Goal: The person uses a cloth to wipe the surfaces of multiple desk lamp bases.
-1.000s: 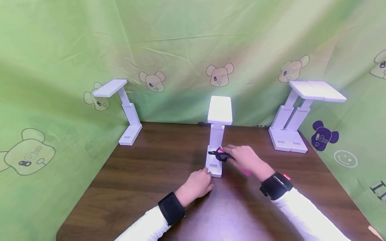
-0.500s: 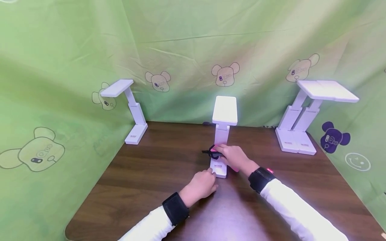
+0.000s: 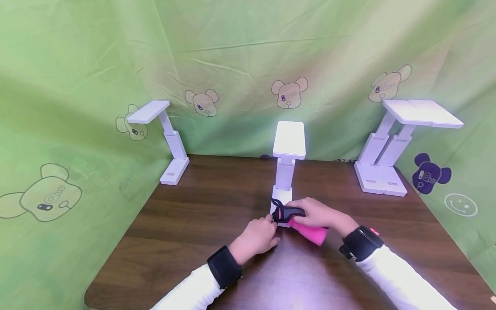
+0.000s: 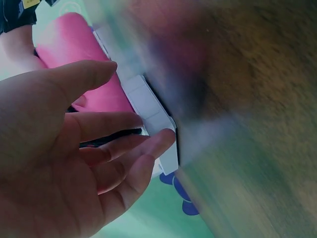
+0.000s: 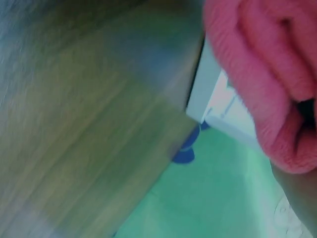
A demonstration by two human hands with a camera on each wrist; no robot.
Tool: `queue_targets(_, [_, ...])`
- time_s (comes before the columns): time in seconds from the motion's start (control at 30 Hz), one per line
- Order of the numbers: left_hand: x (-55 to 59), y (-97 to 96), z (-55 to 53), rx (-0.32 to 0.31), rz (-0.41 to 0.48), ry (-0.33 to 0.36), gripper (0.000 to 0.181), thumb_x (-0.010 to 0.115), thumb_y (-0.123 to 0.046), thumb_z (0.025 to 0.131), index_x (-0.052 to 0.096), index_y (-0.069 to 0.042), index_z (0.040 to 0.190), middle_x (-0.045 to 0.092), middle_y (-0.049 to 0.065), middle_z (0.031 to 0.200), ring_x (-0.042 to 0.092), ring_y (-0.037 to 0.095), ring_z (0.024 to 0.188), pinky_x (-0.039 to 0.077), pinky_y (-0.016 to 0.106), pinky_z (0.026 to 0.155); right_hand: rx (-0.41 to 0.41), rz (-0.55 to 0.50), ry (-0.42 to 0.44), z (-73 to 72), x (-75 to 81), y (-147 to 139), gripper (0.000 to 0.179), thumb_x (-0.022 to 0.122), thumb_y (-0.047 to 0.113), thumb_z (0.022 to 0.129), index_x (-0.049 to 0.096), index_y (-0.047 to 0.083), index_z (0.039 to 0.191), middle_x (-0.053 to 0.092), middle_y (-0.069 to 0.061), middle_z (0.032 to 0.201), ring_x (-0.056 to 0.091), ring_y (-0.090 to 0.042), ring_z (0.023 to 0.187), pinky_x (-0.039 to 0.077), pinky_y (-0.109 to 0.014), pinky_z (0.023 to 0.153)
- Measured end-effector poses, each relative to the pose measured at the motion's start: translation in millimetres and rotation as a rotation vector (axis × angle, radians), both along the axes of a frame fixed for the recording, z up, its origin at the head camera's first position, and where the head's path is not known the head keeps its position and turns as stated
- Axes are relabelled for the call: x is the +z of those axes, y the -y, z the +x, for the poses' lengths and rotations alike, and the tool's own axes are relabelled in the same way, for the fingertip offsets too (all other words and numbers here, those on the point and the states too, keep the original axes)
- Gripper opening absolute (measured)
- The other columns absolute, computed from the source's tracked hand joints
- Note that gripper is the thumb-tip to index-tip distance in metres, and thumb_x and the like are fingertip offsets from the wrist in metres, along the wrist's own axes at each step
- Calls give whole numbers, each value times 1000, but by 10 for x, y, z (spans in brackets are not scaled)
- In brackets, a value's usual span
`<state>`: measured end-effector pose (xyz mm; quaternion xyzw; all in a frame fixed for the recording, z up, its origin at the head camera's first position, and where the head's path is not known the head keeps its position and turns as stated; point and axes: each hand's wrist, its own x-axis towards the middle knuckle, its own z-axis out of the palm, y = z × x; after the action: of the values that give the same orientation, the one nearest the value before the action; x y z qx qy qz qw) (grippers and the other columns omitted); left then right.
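Note:
A white desk lamp [image 3: 289, 140] stands lit at the middle of the table. My right hand [image 3: 311, 212] grips a soft pink plush thing [image 3: 310, 230] with a black part and a loop, over the front of the lamp's base [image 3: 283, 196]. In the right wrist view the pink plush [image 5: 265, 84] is rolled and folded, and the hand is mostly hidden. My left hand [image 3: 257, 236] touches the front left corner of the base with its fingertips. In the left wrist view its fingers [image 4: 161, 141] are slightly bent at the base's edge, and the thumb is apart.
Another white lamp [image 3: 174, 146] stands at the table's back left. Two more lamps [image 3: 381, 148] stand side by side at the back right. A green printed curtain [image 3: 240, 51] closes off the back and sides of the brown table [image 3: 217, 185].
My right hand has moved the pink plush thing along the base toward its front, and more of the pink now shows. The left hand has stayed at the base's front corner.

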<state>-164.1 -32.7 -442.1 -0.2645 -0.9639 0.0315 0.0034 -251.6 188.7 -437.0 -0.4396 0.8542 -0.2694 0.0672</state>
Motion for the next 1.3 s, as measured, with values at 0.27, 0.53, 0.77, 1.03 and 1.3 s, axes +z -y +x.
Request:
queue_targets(0.27, [-8, -46, 41, 9, -34, -19, 50, 70, -47, 93, 70, -4, 119, 62, 8, 96, 60, 18, 81, 51, 29, 69, -355, -211, 7, -208, -45, -278, 32, 70, 5, 89, 65, -2, 119, 69, -7, 86, 61, -14, 65, 52, -31, 59])
queue_targets(0.53, [-22, -82, 29, 14, -51, -80, 44, 72, -46, 92, 71, -6, 111, 61, 7, 89, 57, 18, 76, 48, 27, 63, -688, -164, 23, -445, -185, -177, 37, 64, 15, 94, 60, -7, 122, 68, -29, 110, 64, -41, 95, 51, -54, 87])
queue_targets(0.77, [-23, -86, -267, -60, 4, -39, 25, 71, -27, 96, 70, -11, 115, 67, 6, 94, 62, 16, 83, 55, 26, 74, -737, -108, 115, -598, -287, 16, 41, 60, 19, 96, 58, -8, 127, 66, -32, 118, 63, -45, 104, 50, -57, 92])
queue_targets(1.03, [-51, -20, -502, -145, 42, 9, 15, 67, -14, 98, 67, -11, 113, 69, 4, 84, 62, 14, 73, 53, 22, 69, -714, -46, 124, -535, -288, 106, 45, 64, 17, 96, 54, -7, 133, 66, -31, 117, 64, -41, 100, 52, -55, 91])
queue_targets(1.3, [-40, 27, -539, -146, 111, 34, 14, 71, -12, 96, 67, -9, 109, 65, 4, 77, 57, 15, 71, 50, 25, 67, -555, 81, 107, -282, -186, 98, 61, 67, 12, 93, 45, -9, 146, 63, -33, 124, 65, -38, 103, 52, -55, 91])
